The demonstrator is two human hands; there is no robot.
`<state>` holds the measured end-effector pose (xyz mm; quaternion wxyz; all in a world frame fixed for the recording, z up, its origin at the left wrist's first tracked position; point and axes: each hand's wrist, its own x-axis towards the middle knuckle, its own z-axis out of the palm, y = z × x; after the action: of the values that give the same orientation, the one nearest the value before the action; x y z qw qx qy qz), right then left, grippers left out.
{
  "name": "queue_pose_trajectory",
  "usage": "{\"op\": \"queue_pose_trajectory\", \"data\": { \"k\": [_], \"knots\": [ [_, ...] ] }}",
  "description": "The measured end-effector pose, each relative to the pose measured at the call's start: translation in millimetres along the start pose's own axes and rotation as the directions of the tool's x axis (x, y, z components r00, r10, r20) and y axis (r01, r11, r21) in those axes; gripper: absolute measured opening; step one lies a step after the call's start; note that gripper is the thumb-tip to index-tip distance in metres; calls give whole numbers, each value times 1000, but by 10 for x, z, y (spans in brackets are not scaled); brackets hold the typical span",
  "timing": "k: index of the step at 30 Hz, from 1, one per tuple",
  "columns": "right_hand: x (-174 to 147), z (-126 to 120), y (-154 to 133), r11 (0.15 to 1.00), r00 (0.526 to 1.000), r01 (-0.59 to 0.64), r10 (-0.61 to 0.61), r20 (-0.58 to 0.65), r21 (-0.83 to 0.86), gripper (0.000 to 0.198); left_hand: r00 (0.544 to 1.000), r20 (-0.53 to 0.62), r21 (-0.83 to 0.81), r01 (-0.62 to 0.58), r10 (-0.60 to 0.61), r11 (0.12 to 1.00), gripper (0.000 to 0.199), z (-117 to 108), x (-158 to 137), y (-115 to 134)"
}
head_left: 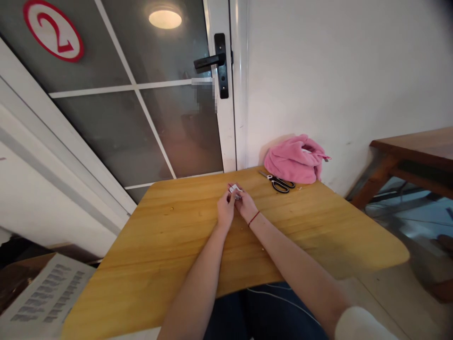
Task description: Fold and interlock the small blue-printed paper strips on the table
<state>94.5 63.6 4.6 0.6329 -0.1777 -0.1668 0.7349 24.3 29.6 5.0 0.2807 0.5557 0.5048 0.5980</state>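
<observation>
Both hands meet over the far middle of the wooden table [170, 245]. Between their fingertips is a small white piece [235, 189] with some darker marks; its kind is too small to make out. My left hand [225, 206] is closed, its thumb and fingers pressed against the piece's near left side. My right hand [247, 206], with a red string at the wrist, cups the piece from the right, fingers closed around it. Scissors [280, 183] with black-and-white handles lie to the right of the hands, blades toward the left.
A pink plush cloth bundle [295, 160] sits at the table's back right corner against the wall. Behind the table stands a glazed door with a black handle [221, 66]. Left below is a printed sheet [53, 293]; another wooden table [417, 144] stands at right.
</observation>
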Motion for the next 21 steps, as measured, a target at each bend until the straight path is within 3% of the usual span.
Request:
{"op": "queue_pose_trajectory", "data": {
  "k": [5,8,10,13,17,21],
  "knots": [
    [-66,38,79,998,997,-63,63,42,-15,23,992,-121,6,26,-25,1000,36,-86,60,-17],
    [-38,11,63,998,998,-57,57,19,-24,25,987,-132,-231,63,-96,971,30,-86,124,-90],
    [7,-32,29,999,999,-46,46,-6,-19,25,974,-157,-427,80,-161,901,22,-75,170,-145],
    [77,-108,-23,1000,999,-11,11,-31,-8,25,958,-189,-553,78,-216,829,22,-79,220,-212],
    [112,-151,-48,1000,998,-5,6,-58,10,27,962,-181,-508,87,-205,857,24,-139,239,-241],
    [88,-118,-47,999,994,-28,31,-100,29,28,971,-190,-323,79,-147,943,23,-206,228,-203]
  ]
}}
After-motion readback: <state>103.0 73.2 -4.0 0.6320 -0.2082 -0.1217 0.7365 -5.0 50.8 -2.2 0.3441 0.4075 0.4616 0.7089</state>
